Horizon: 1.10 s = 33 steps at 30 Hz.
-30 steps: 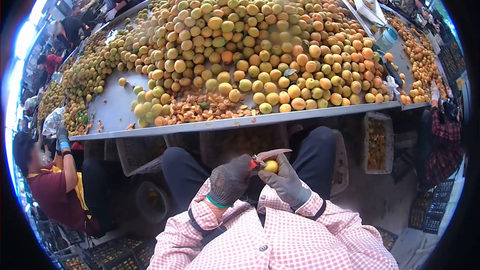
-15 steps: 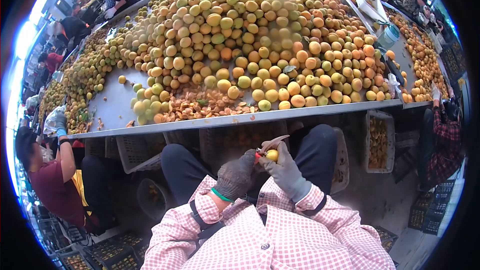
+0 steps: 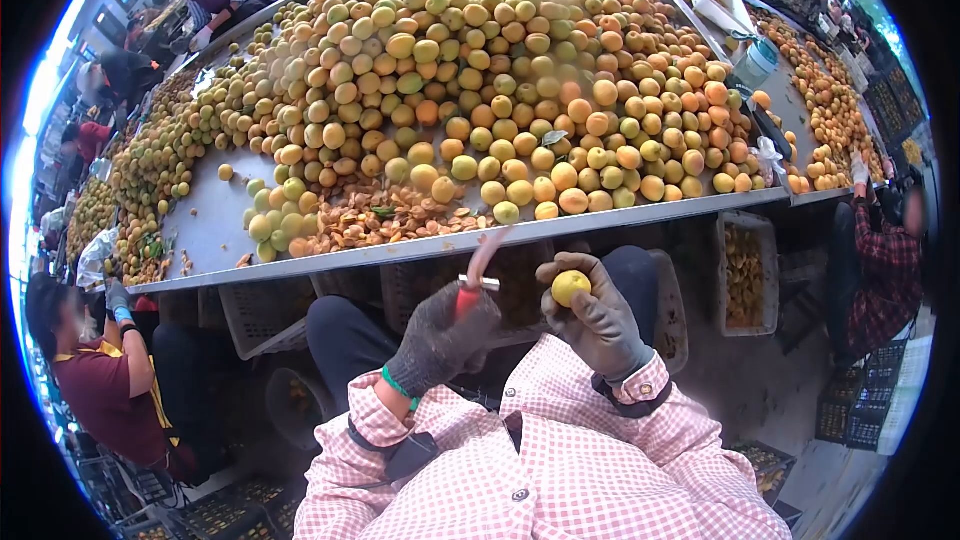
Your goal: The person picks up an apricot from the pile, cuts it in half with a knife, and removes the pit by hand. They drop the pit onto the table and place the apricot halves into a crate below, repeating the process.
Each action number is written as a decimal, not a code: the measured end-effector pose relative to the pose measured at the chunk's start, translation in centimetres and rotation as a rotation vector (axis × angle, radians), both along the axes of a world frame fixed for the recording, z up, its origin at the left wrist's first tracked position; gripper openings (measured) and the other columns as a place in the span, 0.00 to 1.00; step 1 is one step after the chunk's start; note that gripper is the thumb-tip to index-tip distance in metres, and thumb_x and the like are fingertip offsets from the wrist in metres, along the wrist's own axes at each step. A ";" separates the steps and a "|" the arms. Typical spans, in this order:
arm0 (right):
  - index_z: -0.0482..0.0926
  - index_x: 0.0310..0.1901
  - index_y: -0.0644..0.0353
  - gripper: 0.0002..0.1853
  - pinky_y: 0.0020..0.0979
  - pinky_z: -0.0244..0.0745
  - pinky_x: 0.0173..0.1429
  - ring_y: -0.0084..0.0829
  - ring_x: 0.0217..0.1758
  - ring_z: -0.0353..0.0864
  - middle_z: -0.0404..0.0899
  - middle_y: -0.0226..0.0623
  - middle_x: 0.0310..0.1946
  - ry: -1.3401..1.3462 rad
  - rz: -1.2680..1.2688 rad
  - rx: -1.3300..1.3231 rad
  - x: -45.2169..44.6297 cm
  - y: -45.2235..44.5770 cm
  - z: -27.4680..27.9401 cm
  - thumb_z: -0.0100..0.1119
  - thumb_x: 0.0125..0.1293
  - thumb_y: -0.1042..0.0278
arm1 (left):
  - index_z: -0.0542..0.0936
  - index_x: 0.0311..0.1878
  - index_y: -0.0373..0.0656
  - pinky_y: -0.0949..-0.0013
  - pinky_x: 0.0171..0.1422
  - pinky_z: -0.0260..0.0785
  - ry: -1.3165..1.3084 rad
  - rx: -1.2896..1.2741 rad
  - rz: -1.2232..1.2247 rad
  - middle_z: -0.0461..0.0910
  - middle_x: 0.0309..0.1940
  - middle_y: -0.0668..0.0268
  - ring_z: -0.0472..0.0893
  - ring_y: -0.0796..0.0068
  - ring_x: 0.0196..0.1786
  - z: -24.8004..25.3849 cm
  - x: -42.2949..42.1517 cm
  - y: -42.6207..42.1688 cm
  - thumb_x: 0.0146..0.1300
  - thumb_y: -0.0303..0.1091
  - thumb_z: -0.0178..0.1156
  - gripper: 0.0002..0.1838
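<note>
My left hand (image 3: 447, 338), in a dark glove with a green cuff, is closed around the red handle of a curved knife (image 3: 483, 258). The knife's blade points up and away from me, apart from any fruit in my hands. Between the gloved fingers and thumb of my right hand (image 3: 605, 325) sits a yellow apricot (image 3: 571, 287). Both hands are above my lap, just short of the table edge. Beyond them a big heap of apricots (image 3: 440, 60) covers much of the metal table (image 3: 205, 220), with a pile of brown-orange scraps (image 3: 385, 217) near its front edge.
Crates stand under the table, including a white crate (image 3: 775, 290) at right and another white crate (image 3: 240, 315) at left. A round bucket (image 3: 297, 400) is beside my left leg. Co-workers sit on both sides and across the table. A teal container (image 3: 755, 62) stands at far right.
My hands have moved apart. The knife has come away from the apricot and swung upright to the left, while the apricot has shifted right and up in my right hand.
</note>
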State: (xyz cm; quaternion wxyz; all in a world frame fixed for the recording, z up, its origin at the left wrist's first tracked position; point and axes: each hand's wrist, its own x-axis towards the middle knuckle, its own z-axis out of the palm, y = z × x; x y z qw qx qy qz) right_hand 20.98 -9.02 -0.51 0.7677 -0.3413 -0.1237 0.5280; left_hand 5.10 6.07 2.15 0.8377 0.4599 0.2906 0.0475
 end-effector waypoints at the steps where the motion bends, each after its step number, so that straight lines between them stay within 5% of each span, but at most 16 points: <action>1: 0.65 0.60 0.58 0.24 0.23 0.74 0.47 0.24 0.45 0.78 0.75 0.37 0.50 -0.011 -0.027 0.049 -0.3 0.3 0.8 0.60 0.66 0.66 | 0.74 0.51 0.41 0.76 0.23 0.64 -0.015 0.109 -0.015 0.75 0.22 0.69 0.72 0.81 0.19 -0.5 -0.5 -0.6 0.65 0.32 0.58 0.12; 3: 0.65 0.60 0.58 0.23 0.22 0.73 0.46 0.23 0.45 0.77 0.75 0.36 0.49 -0.018 -0.053 0.098 -0.5 0.5 1.2 0.61 0.65 0.69 | 0.75 0.50 0.41 0.74 0.26 0.67 -0.027 0.219 -0.029 0.77 0.23 0.66 0.75 0.79 0.21 -0.9 -0.7 -1.2 0.64 0.34 0.60 0.13; 5: 0.65 0.58 0.59 0.24 0.21 0.74 0.48 0.23 0.46 0.78 0.74 0.37 0.49 -0.167 -0.025 0.065 -0.6 0.4 1.0 0.63 0.61 0.76 | 0.75 0.52 0.42 0.68 0.33 0.72 -0.181 0.983 -0.087 0.81 0.28 0.58 0.81 0.67 0.27 -0.9 -0.7 -1.7 0.61 0.37 0.65 0.18; 6: 0.65 0.55 0.59 0.25 0.23 0.75 0.52 0.24 0.49 0.78 0.73 0.38 0.50 -0.238 -0.073 0.028 -0.9 0.7 1.3 0.64 0.57 0.82 | 0.76 0.53 0.44 0.63 0.38 0.74 -0.097 0.950 -0.106 0.81 0.33 0.53 0.83 0.54 0.35 -0.8 -1.0 -2.1 0.57 0.40 0.67 0.21; 10: 0.65 0.49 0.59 0.23 0.26 0.74 0.58 0.25 0.51 0.77 0.73 0.38 0.48 -0.276 -0.056 0.023 -1.9 1.0 2.7 0.63 0.55 0.87 | 0.76 0.53 0.42 0.68 0.42 0.74 0.055 1.086 -0.238 0.83 0.34 0.60 0.84 0.63 0.36 0.7 -1.5 -2.6 0.59 0.29 0.64 0.18; 18: 0.66 0.48 0.59 0.23 0.28 0.72 0.60 0.25 0.51 0.76 0.73 0.37 0.46 -0.361 0.050 0.107 -2.4 0.5 2.5 0.61 0.54 0.89 | 0.79 0.49 0.45 0.60 0.36 0.74 0.100 1.421 -0.278 0.81 0.31 0.54 0.82 0.52 0.34 -0.3 -2.1 -2.1 0.54 0.33 0.65 0.18; 33: 0.64 0.60 0.61 0.32 0.32 0.66 0.68 0.31 0.68 0.65 0.66 0.43 0.64 -0.165 0.068 0.119 -2.2 1.5 4.5 0.66 0.54 0.83 | 0.79 0.47 0.47 0.56 0.33 0.72 0.133 1.495 -0.214 0.80 0.29 0.56 0.81 0.51 0.32 1.2 0.7 -1.7 0.48 0.29 0.64 0.19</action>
